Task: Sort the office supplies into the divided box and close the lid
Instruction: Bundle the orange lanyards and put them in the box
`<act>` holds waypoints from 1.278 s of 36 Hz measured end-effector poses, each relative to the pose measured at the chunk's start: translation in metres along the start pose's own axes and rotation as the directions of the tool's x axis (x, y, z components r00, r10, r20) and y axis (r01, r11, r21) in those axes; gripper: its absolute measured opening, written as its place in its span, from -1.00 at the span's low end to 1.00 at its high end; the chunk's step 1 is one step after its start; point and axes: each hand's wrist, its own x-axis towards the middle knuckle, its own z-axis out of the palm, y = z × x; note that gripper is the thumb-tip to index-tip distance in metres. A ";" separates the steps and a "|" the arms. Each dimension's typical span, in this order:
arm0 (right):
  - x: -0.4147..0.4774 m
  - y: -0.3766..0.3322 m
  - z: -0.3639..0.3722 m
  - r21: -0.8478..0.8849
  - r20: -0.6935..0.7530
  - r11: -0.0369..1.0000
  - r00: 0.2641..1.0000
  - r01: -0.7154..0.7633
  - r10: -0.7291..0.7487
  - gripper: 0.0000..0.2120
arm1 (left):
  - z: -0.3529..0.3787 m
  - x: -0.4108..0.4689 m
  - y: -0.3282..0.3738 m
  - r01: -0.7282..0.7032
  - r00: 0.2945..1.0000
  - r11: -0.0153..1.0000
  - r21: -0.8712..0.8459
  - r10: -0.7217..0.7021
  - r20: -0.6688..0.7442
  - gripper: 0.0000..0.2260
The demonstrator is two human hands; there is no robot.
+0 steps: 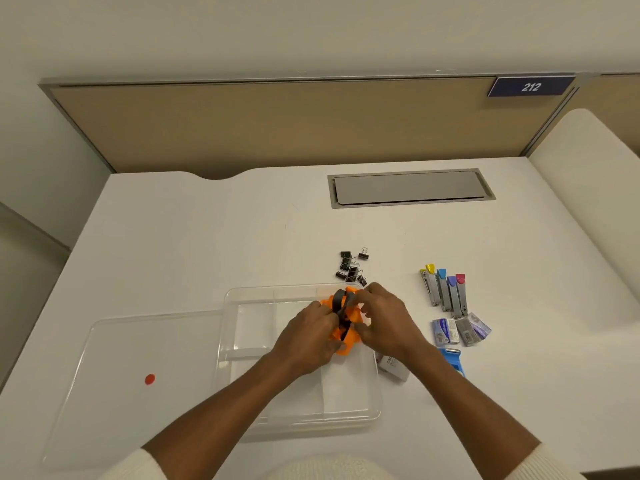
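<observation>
Both hands, left hand (309, 336) and right hand (384, 318), grip orange scissors (341, 322) over the box (298, 419). Its lid (114, 382) lies left; clips (351, 268), staplers (445, 289) and staple packs (460, 330) wait right, unsorted.

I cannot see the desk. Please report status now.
Left hand and right hand both grip orange-and-black items over divided box. Lid off, left. Binder clips, mini staplers still outside.

Cream knitted sleeves (138, 462) (pushed up) leave both forearms bare.
</observation>
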 end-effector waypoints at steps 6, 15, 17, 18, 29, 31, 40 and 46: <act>0.015 0.011 -0.012 -0.099 0.042 0.992 0.997 0.076 -0.072 -0.53 | 0.008 0.009 0.010 -0.023 1.000 0.999 -0.041 0.023 0.008 -0.94; 0.032 0.014 -0.004 -0.349 0.046 0.930 0.994 0.113 -0.103 -0.77 | -0.009 0.031 0.001 0.147 0.982 0.989 -0.031 -0.143 0.123 -0.87; 0.032 0.015 0.001 -0.374 0.039 0.922 0.994 0.106 -0.099 -0.79 | -0.013 0.034 0.001 0.155 0.980 0.988 0.013 -0.156 0.121 -0.88; 0.032 0.015 0.004 -0.394 0.042 0.913 0.994 0.110 -0.102 -0.78 | -0.013 0.035 0.001 0.149 0.980 0.988 0.031 -0.152 0.125 -0.90; 0.037 0.018 0.004 -0.394 0.165 0.903 0.980 0.171 -0.114 -0.75 | 0.010 0.035 0.008 -0.046 0.994 0.954 0.297 0.014 0.108 -0.96; 0.036 0.020 0.000 -0.386 0.192 0.900 0.972 0.203 -0.137 -0.74 | 0.012 0.035 0.007 -0.070 0.993 0.947 0.312 0.037 0.111 -0.89; 0.018 0.024 -0.008 -0.399 0.191 0.885 0.966 0.240 -0.176 -0.70 | 0.009 0.027 0.008 -0.086 0.991 0.906 0.415 0.036 0.127 -0.75; 0.015 0.012 0.008 -0.459 0.193 0.866 0.974 0.196 -0.119 -0.83 | 0.008 0.026 0.005 -0.042 0.983 0.919 0.392 -0.033 0.181 -0.72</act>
